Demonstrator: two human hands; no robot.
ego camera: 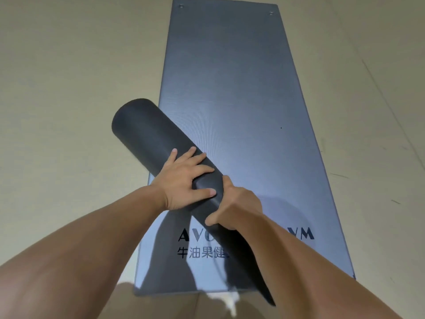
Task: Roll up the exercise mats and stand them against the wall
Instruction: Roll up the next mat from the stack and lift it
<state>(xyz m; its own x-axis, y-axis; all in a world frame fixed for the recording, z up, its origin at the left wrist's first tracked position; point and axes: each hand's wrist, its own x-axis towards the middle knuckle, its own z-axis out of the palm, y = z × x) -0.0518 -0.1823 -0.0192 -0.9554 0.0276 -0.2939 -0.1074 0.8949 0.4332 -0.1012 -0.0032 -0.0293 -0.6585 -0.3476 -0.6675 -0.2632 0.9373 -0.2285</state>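
Looking approx halfway: right hand [239, 203] is gripping round the dark rolled mat [147, 134], left hand [186, 178] is pressing flat-fingered on it, w/ roll tilting above the grey mat [230, 88] lying unrolled on the floor [69, 88], nothing standing vs. wall yet.

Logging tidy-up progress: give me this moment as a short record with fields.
flat mat: blue-grey, unrolled on floor, lettering at near end
roll: dark mat, fully rolled, held tilted over flat mat
left hand: fingers spread on roll
right hand: grips roll nearer the person, thumb curled round
wall: not in view
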